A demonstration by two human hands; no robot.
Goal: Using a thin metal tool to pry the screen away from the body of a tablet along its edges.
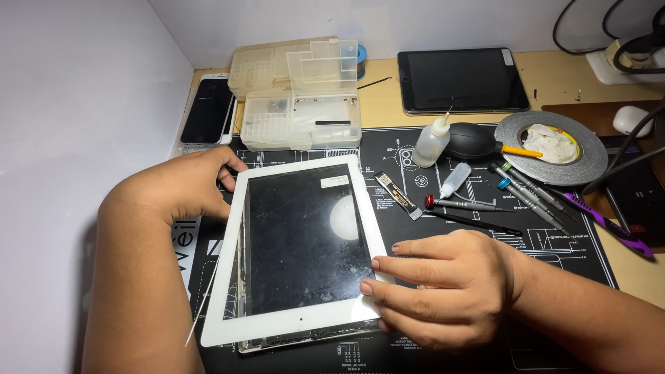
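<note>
A white-framed tablet point(298, 249) lies on a black repair mat point(485, 332) on the surface. The left hand point(183, 185) curls around its upper left corner; the right hand point(443, 287) presses flat fingers on its right edge. Behind it, clear compartment boxes point(298, 93) hold small parts too tiny to identify.

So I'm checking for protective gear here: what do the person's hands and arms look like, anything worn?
Nothing worn shows: the left hand and right hand are bare, without gloves, rings or a watch. Both forearms are bare to the picture's edge, with no sleeves. The fingers have short, unpainted nails.
</note>
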